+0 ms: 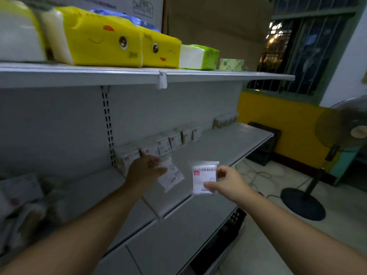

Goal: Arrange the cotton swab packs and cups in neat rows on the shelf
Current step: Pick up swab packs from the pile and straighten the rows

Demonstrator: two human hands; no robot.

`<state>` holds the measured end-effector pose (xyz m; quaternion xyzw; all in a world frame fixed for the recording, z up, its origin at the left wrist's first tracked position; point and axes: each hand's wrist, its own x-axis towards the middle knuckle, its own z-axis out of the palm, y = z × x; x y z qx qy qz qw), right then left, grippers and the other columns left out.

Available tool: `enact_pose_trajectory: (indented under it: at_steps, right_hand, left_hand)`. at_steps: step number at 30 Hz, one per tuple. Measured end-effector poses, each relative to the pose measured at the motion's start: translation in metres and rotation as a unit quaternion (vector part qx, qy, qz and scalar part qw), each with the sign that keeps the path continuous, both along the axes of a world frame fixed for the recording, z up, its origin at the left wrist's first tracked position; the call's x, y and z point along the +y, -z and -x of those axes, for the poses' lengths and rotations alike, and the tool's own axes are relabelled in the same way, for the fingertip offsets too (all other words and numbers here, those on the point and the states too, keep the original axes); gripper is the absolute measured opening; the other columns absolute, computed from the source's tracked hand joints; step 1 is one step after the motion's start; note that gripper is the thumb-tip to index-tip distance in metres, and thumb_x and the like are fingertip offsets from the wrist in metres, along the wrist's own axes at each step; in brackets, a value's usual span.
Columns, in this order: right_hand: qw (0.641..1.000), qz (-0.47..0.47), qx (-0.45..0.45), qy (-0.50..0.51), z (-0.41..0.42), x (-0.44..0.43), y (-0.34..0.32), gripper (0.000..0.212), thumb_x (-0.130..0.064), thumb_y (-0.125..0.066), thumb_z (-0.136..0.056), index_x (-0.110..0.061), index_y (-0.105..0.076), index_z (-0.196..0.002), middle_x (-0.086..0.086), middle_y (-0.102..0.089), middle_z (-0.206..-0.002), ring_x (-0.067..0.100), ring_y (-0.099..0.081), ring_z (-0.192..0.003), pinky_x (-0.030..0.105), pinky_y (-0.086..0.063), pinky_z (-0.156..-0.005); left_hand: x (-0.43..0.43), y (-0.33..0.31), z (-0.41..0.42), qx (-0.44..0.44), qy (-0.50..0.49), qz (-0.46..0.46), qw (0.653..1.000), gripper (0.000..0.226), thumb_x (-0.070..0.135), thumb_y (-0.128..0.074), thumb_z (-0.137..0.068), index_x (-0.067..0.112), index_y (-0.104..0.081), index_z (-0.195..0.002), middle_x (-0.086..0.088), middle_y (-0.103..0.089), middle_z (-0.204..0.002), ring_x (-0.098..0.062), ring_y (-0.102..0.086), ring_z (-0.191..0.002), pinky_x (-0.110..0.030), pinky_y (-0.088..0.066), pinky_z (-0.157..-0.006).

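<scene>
Now L hand grips crinkly pack; R hand pinches flat pack.

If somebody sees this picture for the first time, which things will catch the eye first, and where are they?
First the bright yellow tissue packs with cartoon faces on the top shelf. Next, in the middle, the left grip holds a tilted swab pack and the right grip pinches an upright swab pack over the lower shelf. Behind them a row of packs stands along the back panel.
</scene>
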<state>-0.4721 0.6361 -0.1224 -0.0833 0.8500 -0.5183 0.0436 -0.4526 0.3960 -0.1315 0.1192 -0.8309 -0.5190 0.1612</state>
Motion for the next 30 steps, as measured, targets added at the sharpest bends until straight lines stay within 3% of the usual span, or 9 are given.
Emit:
enact_pose_trajectory:
  at_steps: [4, 8, 11, 14, 17, 20, 23, 26, 30]
  right_hand:
    - [0.989, -0.125, 0.071, 0.033, 0.07, 0.003, 0.007, 0.039, -0.026, -0.079, -0.071, -0.019, -0.05, -0.096, -0.005, -0.059, -0.088, 0.017, -0.061, -0.083, 0.028, -0.048, -0.067]
    - [0.984, -0.139, 0.104, 0.044, 0.118, 0.001, 0.032, 0.046, -0.033, -0.077, -0.071, -0.017, -0.048, -0.103, 0.0, -0.061, -0.089, 0.025, -0.061, -0.085, 0.029, -0.045, -0.061]
    - [0.988, -0.109, 0.109, 0.003, 0.155, -0.005, 0.046, 0.049, -0.03, -0.078, -0.074, -0.022, -0.038, -0.102, -0.007, -0.054, -0.08, 0.025, -0.061, -0.086, 0.026, -0.039, -0.056]
    - [0.992, -0.02, 0.108, -0.066, 0.202, -0.014, 0.058, 0.06, -0.023, -0.079, -0.073, -0.029, -0.035, -0.113, -0.003, -0.06, -0.095, 0.021, -0.064, -0.093, 0.025, -0.046, -0.068]
    - [0.976, -0.062, 0.14, -0.154, 0.242, -0.022, 0.065, 0.065, -0.03, -0.075, -0.078, -0.025, -0.039, -0.133, -0.001, -0.058, -0.119, 0.018, -0.061, -0.105, 0.023, -0.046, -0.08]
    - [0.903, -0.166, 0.337, -0.208, 0.278, -0.034, 0.057, 0.06, -0.04, -0.073, -0.075, -0.016, -0.053, -0.126, 0.004, -0.059, -0.12, 0.025, -0.058, -0.108, 0.029, -0.047, -0.086]
    - [0.811, -0.229, 0.493, -0.216, 0.311, -0.056, 0.053, 0.066, -0.052, -0.079, -0.049, -0.014, -0.066, -0.101, 0.007, -0.065, -0.107, 0.024, -0.053, -0.1, 0.037, -0.052, -0.08]
    - [0.775, -0.231, 0.525, -0.267, 0.329, -0.076, 0.049, 0.06, -0.051, -0.081, -0.045, -0.015, -0.069, -0.092, 0.007, -0.064, -0.112, 0.024, -0.043, -0.106, 0.041, -0.043, -0.089]
    - [0.758, -0.263, 0.519, -0.294, 0.342, -0.09, 0.043, 0.057, -0.05, -0.082, -0.042, -0.013, -0.068, -0.083, 0.009, -0.063, -0.113, 0.026, -0.043, -0.107, 0.041, -0.029, -0.085]
  left_hand:
    - [0.007, 0.004, 0.06, 0.012, -0.025, 0.092, 0.995, 0.028, 0.02, -0.079, -0.074, 0.011, -0.064, -0.096, -0.005, -0.064, -0.095, -0.021, -0.061, -0.089, -0.023, -0.04, -0.072]
    - [0.015, 0.005, 0.102, 0.008, -0.054, 0.176, 0.983, 0.025, 0.028, -0.076, -0.077, 0.019, -0.06, -0.092, 0.002, -0.061, -0.092, -0.015, -0.057, -0.086, -0.022, -0.039, -0.073]
    - [0.019, 0.003, 0.128, 0.04, -0.091, 0.255, 0.962, 0.023, 0.029, -0.077, -0.076, 0.018, -0.063, -0.091, -0.001, -0.067, -0.09, -0.019, -0.062, -0.087, -0.025, -0.045, -0.076]
    - [0.014, 0.003, 0.156, 0.051, -0.127, 0.342, 0.93, 0.026, 0.029, -0.077, -0.076, 0.013, -0.067, -0.094, -0.005, -0.07, -0.091, -0.023, -0.065, -0.087, -0.03, -0.045, -0.085]
    - [0.011, 0.007, 0.177, 0.011, -0.16, 0.426, 0.89, 0.021, 0.034, -0.071, -0.079, 0.019, -0.065, -0.093, -0.002, -0.069, -0.088, -0.023, -0.064, -0.089, -0.033, -0.032, -0.095]
    - [0.014, 0.013, 0.191, -0.049, -0.186, 0.473, 0.86, 0.021, 0.033, -0.07, -0.08, 0.022, -0.065, -0.097, 0.0, -0.068, -0.091, -0.023, -0.061, -0.094, -0.033, -0.024, -0.097]
    - [0.012, 0.02, 0.198, -0.065, -0.198, 0.522, 0.827, 0.028, 0.026, -0.083, -0.059, 0.018, -0.07, -0.082, -0.003, -0.069, -0.071, -0.025, -0.066, -0.072, -0.034, -0.028, -0.083]
    - [0.012, 0.021, 0.197, -0.078, -0.209, 0.58, 0.784, 0.032, 0.032, -0.079, -0.052, 0.017, -0.069, -0.079, -0.002, -0.067, -0.067, -0.023, -0.065, -0.065, -0.035, -0.03, -0.08]
    - [0.025, 0.019, 0.193, -0.138, -0.191, 0.593, 0.77, 0.051, 0.045, -0.072, -0.049, 0.016, -0.067, -0.09, -0.001, -0.068, -0.08, -0.024, -0.066, -0.074, -0.043, -0.044, -0.088]
